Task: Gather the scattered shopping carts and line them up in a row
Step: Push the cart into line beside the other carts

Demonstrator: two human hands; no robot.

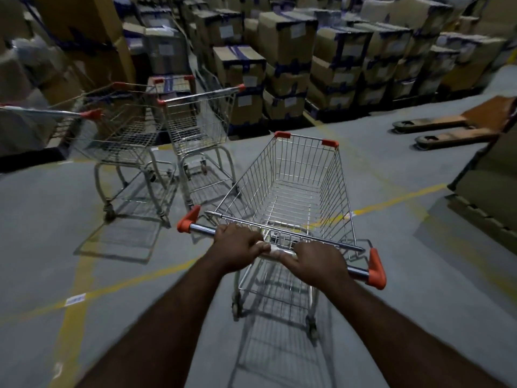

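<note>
Nearest, both hands are on the cart's handle bar (pixel 201 228): the left grip (pixel 237 247) and the right grip (pixel 319 264) each curl over the tube close together near its middle, with the orange end caps well outside them. So the held cart (pixel 293 186) lies straight ahead of the arms. Its empty basket's long axis runs away from the person and leans a little right.

Ahead and to the left stands the nearer parked cart (pixel 201 127), its lower frame just beside the held basket's left side (whether they touch cannot be told). Just beyond it to the left is a second parked cart (pixel 123 135), and another handle (pixel 42 112) juts in from the left edge.

The row lies to the left of the held cart's axis, on the left grip's side. Judging from that, the nose needs to swing left to come in alongside, with the right grip pushing forward and the left holding back.

Farther off are a pallet jack's forks (pixel 447 130) on the floor and stacked boxes (pixel 288 51).
</note>
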